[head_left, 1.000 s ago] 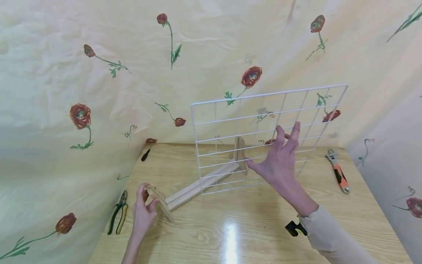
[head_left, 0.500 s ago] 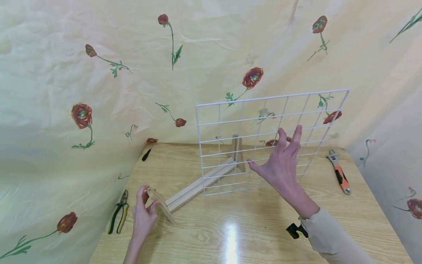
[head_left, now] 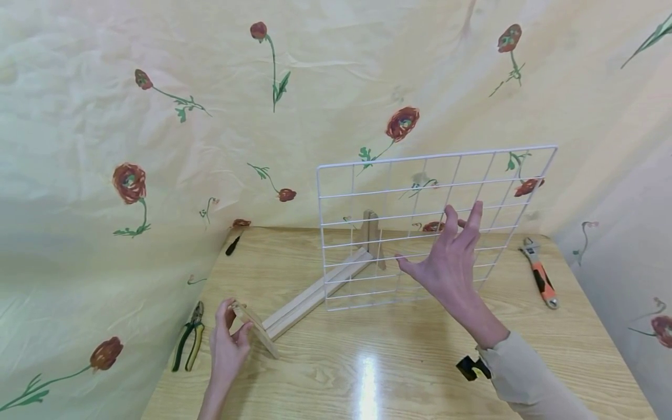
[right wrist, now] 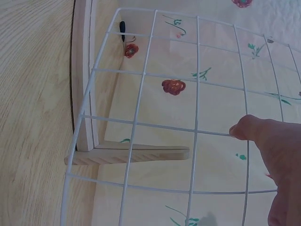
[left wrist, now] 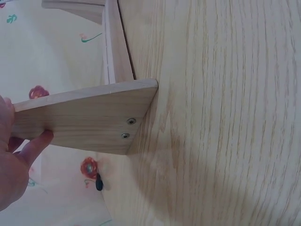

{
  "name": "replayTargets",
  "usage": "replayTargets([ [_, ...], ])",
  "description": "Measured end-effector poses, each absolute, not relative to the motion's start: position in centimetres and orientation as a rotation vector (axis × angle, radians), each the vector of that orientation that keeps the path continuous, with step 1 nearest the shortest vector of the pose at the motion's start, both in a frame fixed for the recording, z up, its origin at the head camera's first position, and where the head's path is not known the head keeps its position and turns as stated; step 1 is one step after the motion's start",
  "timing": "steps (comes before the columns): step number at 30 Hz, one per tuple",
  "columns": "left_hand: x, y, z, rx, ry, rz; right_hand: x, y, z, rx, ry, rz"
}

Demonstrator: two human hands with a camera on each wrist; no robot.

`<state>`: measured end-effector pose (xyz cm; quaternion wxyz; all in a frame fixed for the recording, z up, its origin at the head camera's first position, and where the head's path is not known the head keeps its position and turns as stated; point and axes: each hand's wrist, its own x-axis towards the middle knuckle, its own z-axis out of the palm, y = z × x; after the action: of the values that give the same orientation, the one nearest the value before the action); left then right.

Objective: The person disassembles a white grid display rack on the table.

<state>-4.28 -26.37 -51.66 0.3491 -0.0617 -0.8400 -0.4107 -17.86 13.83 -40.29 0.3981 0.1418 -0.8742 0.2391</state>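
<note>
A wooden stand has a long grooved rail with a tapered board at each end. My left hand pinches the narrow top of the near end board, thumb on its outer face. Two screw heads show low on that face. The far end board stands upright behind a white wire grid panel. Thumb and fingers of my right hand spread across the wires and hold the panel steeply upright. In the right wrist view the thumb presses at a wire crossing. The panel's lower edge is in front of the rail.
Pliers with yellow and black handles lie at the table's left edge. A black-handled tool lies at the back left. An adjustable wrench with an orange and black handle lies right. Flowered cloth hangs behind the wooden table.
The stand's far end has swung left and back, showing more of its upright's inner face. The wire panel has shifted slightly right, its right top corner a little lower. Both hands keep their holds.
</note>
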Motion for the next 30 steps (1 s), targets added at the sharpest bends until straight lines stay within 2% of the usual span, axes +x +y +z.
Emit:
replayTargets([
  [14,-3.72,-25.84,-51.62,-0.074,-2.185,-1.143,-17.67,13.98,-40.38,0.324,-2.285,0.608],
  [30,-3.57,-25.95,-52.31,-0.111,-2.153,-1.028,-17.65,13.77,-40.85,0.296,-2.318,0.630],
])
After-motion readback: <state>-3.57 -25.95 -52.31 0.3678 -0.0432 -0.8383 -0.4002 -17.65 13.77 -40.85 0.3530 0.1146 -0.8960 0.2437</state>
